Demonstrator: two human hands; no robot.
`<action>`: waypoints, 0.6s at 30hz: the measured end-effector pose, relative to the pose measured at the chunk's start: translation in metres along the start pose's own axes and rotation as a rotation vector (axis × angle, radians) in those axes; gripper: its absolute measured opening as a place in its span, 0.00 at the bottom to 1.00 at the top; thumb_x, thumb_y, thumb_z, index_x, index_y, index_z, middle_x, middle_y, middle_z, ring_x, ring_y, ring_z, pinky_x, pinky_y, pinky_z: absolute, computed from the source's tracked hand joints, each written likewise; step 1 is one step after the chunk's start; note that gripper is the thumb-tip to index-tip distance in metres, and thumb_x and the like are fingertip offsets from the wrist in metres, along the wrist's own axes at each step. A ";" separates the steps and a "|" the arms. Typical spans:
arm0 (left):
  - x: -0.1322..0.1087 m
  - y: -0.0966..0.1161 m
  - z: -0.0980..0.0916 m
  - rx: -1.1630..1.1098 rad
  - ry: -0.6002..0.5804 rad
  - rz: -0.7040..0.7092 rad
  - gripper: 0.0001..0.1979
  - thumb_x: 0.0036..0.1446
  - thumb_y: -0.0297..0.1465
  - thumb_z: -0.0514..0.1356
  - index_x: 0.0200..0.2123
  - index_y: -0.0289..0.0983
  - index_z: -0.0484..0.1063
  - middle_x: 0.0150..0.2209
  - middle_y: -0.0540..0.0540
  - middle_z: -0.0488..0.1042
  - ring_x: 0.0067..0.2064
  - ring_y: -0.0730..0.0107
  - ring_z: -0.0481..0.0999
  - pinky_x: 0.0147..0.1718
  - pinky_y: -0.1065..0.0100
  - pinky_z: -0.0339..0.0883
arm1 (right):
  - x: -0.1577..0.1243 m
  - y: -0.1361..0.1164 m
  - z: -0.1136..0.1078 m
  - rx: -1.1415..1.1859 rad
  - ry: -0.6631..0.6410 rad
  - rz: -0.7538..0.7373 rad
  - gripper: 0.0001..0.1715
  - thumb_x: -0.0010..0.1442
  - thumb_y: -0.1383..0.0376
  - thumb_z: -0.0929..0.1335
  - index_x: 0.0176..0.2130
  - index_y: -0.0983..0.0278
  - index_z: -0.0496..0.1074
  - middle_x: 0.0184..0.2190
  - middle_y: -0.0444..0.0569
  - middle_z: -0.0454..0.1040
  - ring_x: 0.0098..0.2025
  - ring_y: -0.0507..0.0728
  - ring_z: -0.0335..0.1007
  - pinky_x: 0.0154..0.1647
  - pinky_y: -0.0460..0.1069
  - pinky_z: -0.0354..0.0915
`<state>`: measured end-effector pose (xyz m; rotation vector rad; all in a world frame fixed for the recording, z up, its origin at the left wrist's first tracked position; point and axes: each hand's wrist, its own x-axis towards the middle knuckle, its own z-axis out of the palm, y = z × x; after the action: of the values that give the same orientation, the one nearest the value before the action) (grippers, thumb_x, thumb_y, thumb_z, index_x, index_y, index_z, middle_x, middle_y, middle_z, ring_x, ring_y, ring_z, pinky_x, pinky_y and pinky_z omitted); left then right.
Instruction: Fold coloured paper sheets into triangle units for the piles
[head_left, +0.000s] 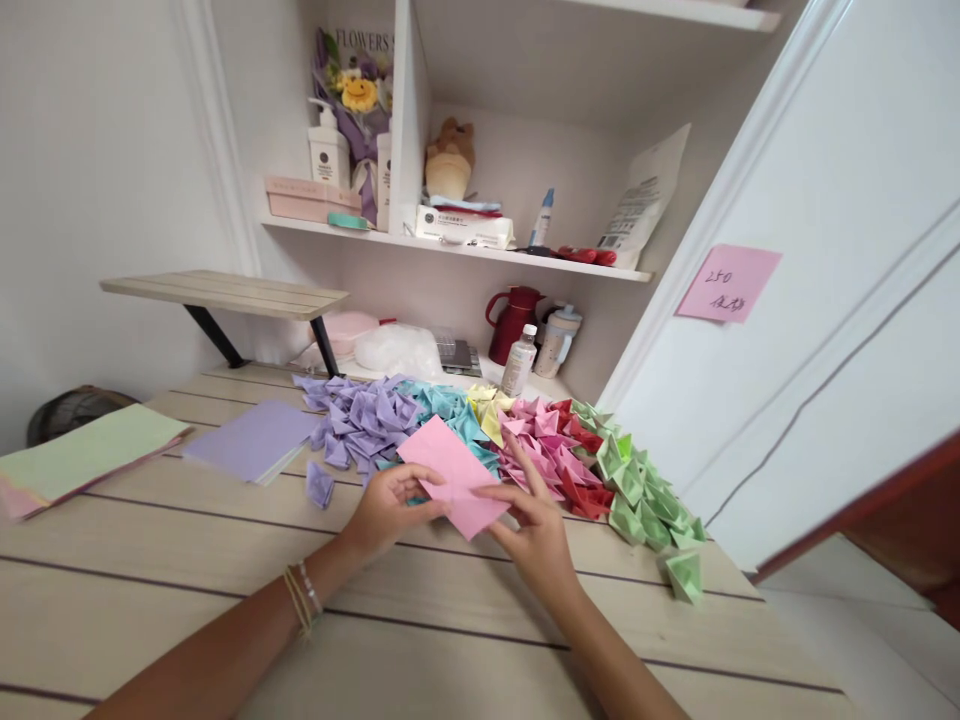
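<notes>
A pink sheet of paper (452,470), a flat rectangle, is held tilted above the table in both hands. My left hand (396,508) pinches its lower left edge between thumb and fingers. At the lower right edge, my right hand (531,515) grips the sheet with thumb and fingers, one finger raised. Behind it lie heaps of folded paper pieces: purple (367,415), blue (442,402), yellow (489,408), pink (546,440), red (585,495) and green (645,490). One purple piece (319,484) sits apart, left of my left hand.
Purple sheets (251,440) and a green-topped paper stack (94,452) lie on the slatted table (360,640) at left. A small raised stand (225,293), a clear bottle (519,362) and a red jug (514,322) stand behind. A pink note (729,283) is on the right panel.
</notes>
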<state>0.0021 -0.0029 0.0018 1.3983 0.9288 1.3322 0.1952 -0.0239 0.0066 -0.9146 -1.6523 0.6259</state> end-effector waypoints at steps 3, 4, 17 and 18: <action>0.000 0.001 -0.002 -0.001 -0.035 0.015 0.17 0.30 0.28 0.71 0.29 0.32 0.74 0.32 0.43 0.77 0.34 0.66 0.75 0.35 0.68 0.69 | 0.003 0.001 -0.004 0.087 -0.013 0.072 0.06 0.44 0.65 0.73 0.28 0.62 0.76 0.49 0.58 0.68 0.54 0.66 0.60 0.44 0.55 0.65; 0.000 0.002 -0.002 -0.001 -0.039 0.014 0.17 0.30 0.28 0.71 0.29 0.32 0.74 0.32 0.43 0.77 0.34 0.65 0.75 0.36 0.68 0.69 | 0.003 0.001 -0.004 0.135 -0.014 0.114 0.06 0.43 0.64 0.73 0.26 0.63 0.75 0.47 0.58 0.69 0.52 0.65 0.62 0.42 0.54 0.65; -0.004 0.007 0.009 -0.046 -0.129 -0.066 0.11 0.50 0.34 0.60 0.36 0.33 0.70 0.20 0.50 0.72 0.21 0.74 0.71 0.23 0.73 0.66 | 0.001 0.010 0.011 0.335 -0.045 0.237 0.10 0.51 0.59 0.69 0.32 0.63 0.72 0.31 0.48 0.73 0.35 0.56 0.69 0.39 0.51 0.64; -0.004 0.007 0.008 -0.025 -0.166 -0.087 0.11 0.52 0.35 0.59 0.31 0.32 0.71 0.17 0.51 0.71 0.19 0.74 0.70 0.21 0.73 0.66 | 0.001 0.010 0.009 0.252 -0.023 0.194 0.09 0.51 0.60 0.69 0.31 0.63 0.73 0.31 0.48 0.72 0.36 0.56 0.68 0.39 0.51 0.64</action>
<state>0.0092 -0.0094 0.0077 1.4103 0.8490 1.1408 0.1892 -0.0165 -0.0031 -0.8901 -1.4746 0.9577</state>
